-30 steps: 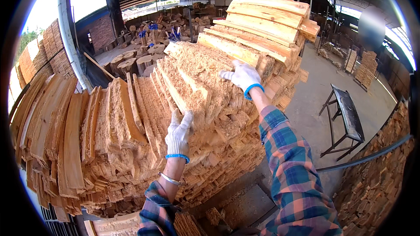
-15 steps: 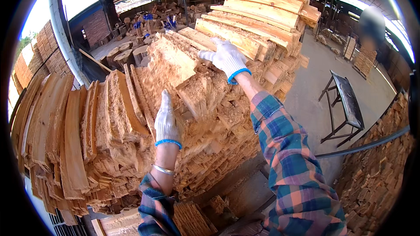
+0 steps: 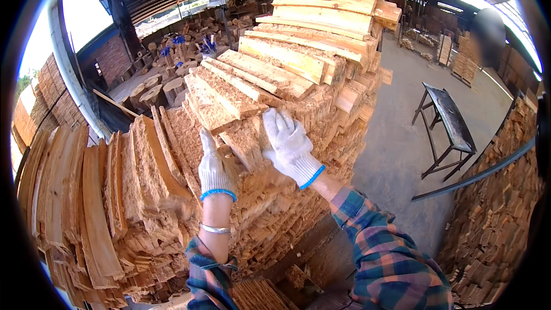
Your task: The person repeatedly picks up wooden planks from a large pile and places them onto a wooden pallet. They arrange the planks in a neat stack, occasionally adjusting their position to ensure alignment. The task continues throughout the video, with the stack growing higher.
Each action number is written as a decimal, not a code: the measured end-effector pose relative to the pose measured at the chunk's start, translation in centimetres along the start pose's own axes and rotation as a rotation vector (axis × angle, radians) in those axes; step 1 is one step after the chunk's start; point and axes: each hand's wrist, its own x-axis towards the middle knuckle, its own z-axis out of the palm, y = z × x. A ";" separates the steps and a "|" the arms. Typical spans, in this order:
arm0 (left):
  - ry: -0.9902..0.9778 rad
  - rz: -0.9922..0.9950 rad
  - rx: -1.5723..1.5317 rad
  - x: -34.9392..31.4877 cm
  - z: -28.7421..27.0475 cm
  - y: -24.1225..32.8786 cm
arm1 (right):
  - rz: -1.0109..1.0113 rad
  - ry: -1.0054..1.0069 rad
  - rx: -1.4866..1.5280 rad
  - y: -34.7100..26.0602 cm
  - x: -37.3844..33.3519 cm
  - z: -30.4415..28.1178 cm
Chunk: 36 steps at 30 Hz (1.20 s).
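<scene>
My left hand (image 3: 216,167), in a white knit glove with a blue cuff, points away from me at the near edge of a large wood stack. Its fingers are stretched out beside a short sawdust-covered board (image 3: 242,142). On that board's right side lies my right hand (image 3: 288,144), gloved the same way, fingers extended over the rough wood and thumb apart. Neither hand is visibly wrapped round a piece; the left palm is hidden. Just beyond the hands, a loose slab (image 3: 211,103) rests slanted on the pile, beside several similar boards.
Tall rows of boards (image 3: 330,3) rise at the far right of the stack, and upright-leaning slabs (image 3: 94,206) line the left. A black metal bench (image 3: 450,120) stands on the concrete floor at right. Cut logs (image 3: 152,95) lie behind. A person (image 3: 488,37) is at the far right.
My right hand has drawn back toward me, from the far boards to beside the short board. My left hand has barely moved. Flying sawdust has settled, and the slab beyond lies differently.
</scene>
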 end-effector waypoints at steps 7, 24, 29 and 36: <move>-0.125 0.083 -0.195 0.2 -1.1 2.1 | -0.215 0.153 -0.015 -5.6 1.9 -1.3; 0.013 0.196 -0.115 0.0 -5.5 0.2 | -0.078 -0.210 0.249 -2.5 0.2 -0.3; 0.114 0.363 0.728 -0.8 -4.9 1.9 | -0.185 -0.266 0.102 -5.9 0.5 -1.2; -0.143 0.284 -0.659 -1.9 -0.4 0.1 | -0.766 -0.203 -0.468 -12.2 4.5 -10.2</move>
